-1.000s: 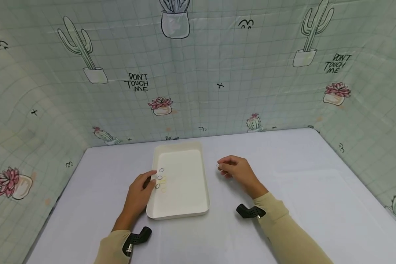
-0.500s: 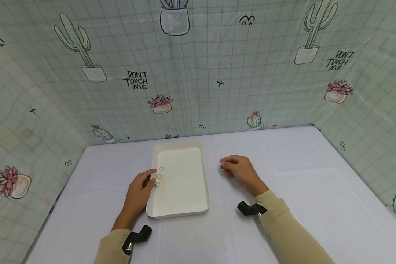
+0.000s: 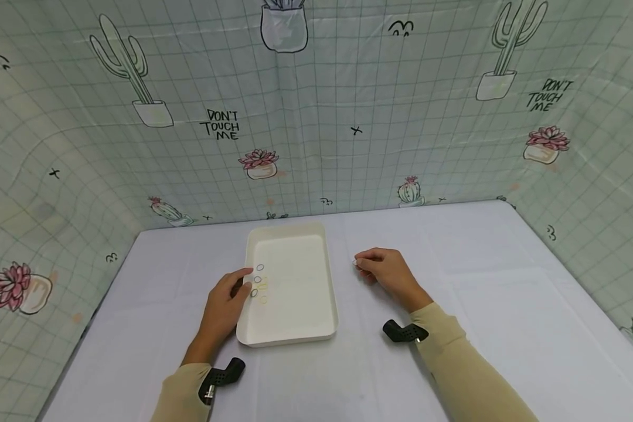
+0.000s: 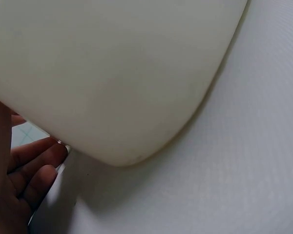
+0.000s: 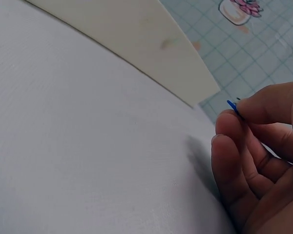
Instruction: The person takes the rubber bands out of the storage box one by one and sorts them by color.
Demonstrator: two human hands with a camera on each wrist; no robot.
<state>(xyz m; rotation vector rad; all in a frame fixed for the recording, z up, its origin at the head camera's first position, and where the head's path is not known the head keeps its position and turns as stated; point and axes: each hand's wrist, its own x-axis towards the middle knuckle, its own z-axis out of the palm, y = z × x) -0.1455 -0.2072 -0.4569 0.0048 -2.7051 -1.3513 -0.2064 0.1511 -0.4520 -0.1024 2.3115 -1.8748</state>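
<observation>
A shallow white tray (image 3: 300, 310) lies on the table. My left hand (image 3: 223, 305) grips its left side, thumb and index fingertip at the rim; other fingers sit against the outer wall in the left wrist view. Near those fingertips, inside the tray, lie several small dark loops (image 3: 257, 268) and yellow loops (image 3: 264, 285). To the right of the tray, my right hand (image 3: 392, 275) is held low over the table. Its thumb and index finger pinch a thin blue band (image 5: 231, 105), of which only a short end shows; the rest is hidden by the fingertips.
A white cloth covers the table (image 3: 485, 328). Behind and at both sides hangs a gridded curtain (image 3: 327, 105) printed with cacti. Each wrist carries a black camera mount (image 3: 405, 332) over a beige sleeve (image 3: 464, 363).
The whole head view has shifted slightly. Relative to the tray, my right hand stays almost in place with its fingertips still pinching the band. My left hand keeps its hold on the tray.
</observation>
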